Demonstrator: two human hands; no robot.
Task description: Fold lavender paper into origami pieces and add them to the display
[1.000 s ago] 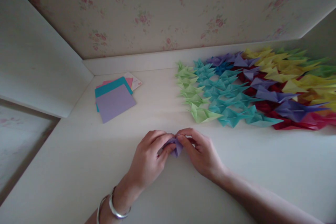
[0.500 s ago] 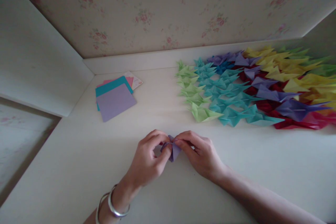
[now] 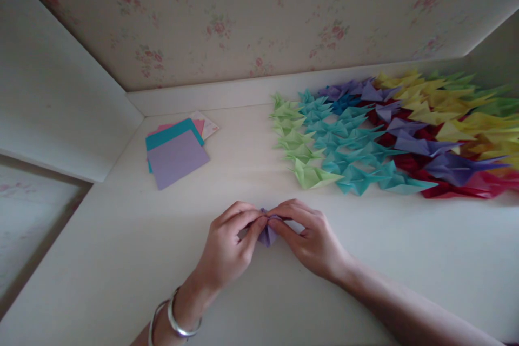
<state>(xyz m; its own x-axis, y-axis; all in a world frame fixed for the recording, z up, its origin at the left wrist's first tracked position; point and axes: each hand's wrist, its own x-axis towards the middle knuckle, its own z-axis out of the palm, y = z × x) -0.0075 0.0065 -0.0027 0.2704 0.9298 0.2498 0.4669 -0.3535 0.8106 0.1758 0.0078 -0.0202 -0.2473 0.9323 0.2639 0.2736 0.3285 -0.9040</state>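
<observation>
A small folded purple paper piece (image 3: 267, 233) sits between my two hands, low over the white desk (image 3: 121, 259). My left hand (image 3: 229, 248), with silver bangles on the wrist, pinches its left side with curled fingers. From the right, my right hand (image 3: 310, 238) pinches the piece, thumb and fingertips pressed together at its top. Most of the paper is hidden by my fingers.
A stack of flat paper sheets (image 3: 176, 151), purple on top with teal and pink under it, lies at the back left. Rows of folded paper cranes (image 3: 385, 135) in green, teal, purple, red and yellow cover the back right. A floral wall rises behind.
Both hands stay pinched on the purple piece, shifting slightly. The piece stood more upright half a second ago and now lies lower between the fingers.
</observation>
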